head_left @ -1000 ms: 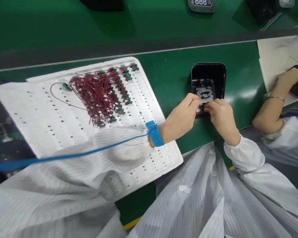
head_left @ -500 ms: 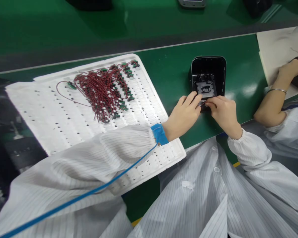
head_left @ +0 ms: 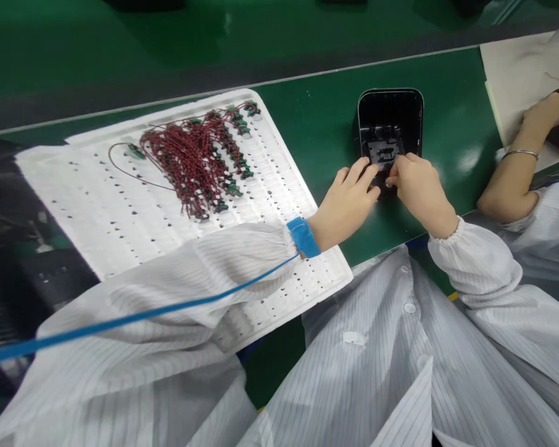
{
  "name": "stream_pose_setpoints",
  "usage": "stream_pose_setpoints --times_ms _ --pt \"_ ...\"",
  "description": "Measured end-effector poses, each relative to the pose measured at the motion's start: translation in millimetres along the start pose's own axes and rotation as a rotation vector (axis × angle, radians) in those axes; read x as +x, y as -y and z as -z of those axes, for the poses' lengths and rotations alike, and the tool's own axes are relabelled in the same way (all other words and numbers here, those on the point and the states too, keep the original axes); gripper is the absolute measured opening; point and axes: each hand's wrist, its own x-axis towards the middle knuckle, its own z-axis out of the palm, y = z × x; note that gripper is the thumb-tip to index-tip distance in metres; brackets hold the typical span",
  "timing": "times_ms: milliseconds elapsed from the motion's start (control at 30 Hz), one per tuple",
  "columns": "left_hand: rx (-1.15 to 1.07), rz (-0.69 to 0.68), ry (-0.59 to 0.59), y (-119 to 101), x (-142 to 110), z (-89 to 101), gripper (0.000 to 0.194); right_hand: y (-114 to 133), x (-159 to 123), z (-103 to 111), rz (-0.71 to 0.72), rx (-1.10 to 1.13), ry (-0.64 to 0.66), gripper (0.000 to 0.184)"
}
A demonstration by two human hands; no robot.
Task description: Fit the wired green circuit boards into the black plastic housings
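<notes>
A black plastic housing (head_left: 361,124), open at the top, lies on the green bench, with molded ribs and a flat panel inside. My left hand (head_left: 347,202) grips its near left edge, fingers over the rim and thumb lower down. A blue wrist strap circles that wrist. My right hand (head_left: 422,189) is at the housing's near right corner, its thumb and index finger pinched together just inside. Whatever is between those fingertips is too small or hidden to make out.
To my left lies a white molded tray (head_left: 284,186) bearing a heap of dark red wires (head_left: 186,158) with small green circuit boards. A blue cord (head_left: 168,307) runs from my wrist strap. At right, a co-worker's arm (head_left: 517,174) rests near a pale sheet (head_left: 507,81).
My right hand has shifted slightly up and into the housing, its fingertips more bent. The left hand stays on the edge. The whole view has tilted a little.
</notes>
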Motion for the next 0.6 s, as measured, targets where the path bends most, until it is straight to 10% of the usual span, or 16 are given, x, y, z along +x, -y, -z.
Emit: stream_pose_setpoints --times_ms 600 --pt "-0.103 0.023 0.086 14 13 -1.4 0.031 -15 -14 1 -0.061 0.268 -0.132 0.021"
